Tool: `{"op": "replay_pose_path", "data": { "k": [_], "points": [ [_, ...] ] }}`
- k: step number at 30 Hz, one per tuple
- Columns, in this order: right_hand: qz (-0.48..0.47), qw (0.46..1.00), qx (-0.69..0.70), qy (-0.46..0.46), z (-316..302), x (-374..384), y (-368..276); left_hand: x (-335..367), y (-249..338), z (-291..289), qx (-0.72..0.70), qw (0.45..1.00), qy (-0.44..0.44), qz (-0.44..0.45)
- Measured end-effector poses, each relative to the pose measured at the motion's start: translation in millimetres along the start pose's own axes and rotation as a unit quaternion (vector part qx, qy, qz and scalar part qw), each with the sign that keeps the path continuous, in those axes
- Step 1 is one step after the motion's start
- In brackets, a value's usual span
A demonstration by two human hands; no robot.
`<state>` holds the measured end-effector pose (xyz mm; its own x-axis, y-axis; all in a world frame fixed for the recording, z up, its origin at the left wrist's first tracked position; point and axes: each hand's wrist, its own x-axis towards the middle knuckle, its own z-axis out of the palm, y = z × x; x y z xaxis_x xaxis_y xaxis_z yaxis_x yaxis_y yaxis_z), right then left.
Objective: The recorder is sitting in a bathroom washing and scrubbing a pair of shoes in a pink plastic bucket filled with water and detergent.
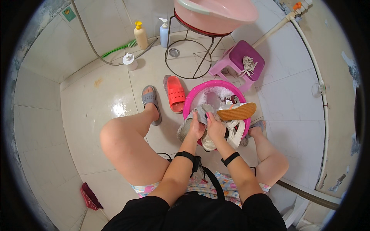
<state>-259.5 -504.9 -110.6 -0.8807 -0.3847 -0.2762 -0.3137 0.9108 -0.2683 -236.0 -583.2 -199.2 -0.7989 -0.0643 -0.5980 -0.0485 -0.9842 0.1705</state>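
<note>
My left hand [197,128] and my right hand [215,128] are close together over the near-left part of a pink basin [187,101]. Both are closed on a grey shoe [201,114], wet-looking and partly covered by my fingers. Foamy water [212,94] fills the basin's far side. Beside my right hand lies a shoe with a tan sole [238,112], its sole turned up. White shoes [236,133] are piled against the basin's near-right rim, partly hidden by my right hand and wrist.
A red slipper [176,94] lies left of the basin. Behind it stand a metal rack [188,73] bearing a pale pink tub [219,17] and a purple stool [235,57] with white laces [249,65]. Farther left are pump bottles [141,36] and a green brush [119,49].
</note>
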Motion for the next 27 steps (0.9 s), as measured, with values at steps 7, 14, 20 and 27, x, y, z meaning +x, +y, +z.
{"op": "replay_pose_path", "data": {
  "k": [7,14,20,27],
  "points": [
    [0.031,0.999,-0.020,-0.031,-5.2,6.1,14.2,-5.2,-1.0,7.7,-0.009,0.999,-0.008,-0.044],
    [0.132,0.989,0.044,-0.053,9.3,21.2,26.8,-14.9,-17.4,19.6,0.378,0.903,0.073,0.190],
    [0.010,0.983,0.185,0.010,8.7,-3.1,3.0,-7.9,5.7,15.3,0.262,0.949,0.167,0.056],
    [-0.030,0.992,0.040,0.115,0.2,27.8,-6.9,6.9,16.0,16.3,-0.084,0.994,-0.070,-0.030]
  ]
}}
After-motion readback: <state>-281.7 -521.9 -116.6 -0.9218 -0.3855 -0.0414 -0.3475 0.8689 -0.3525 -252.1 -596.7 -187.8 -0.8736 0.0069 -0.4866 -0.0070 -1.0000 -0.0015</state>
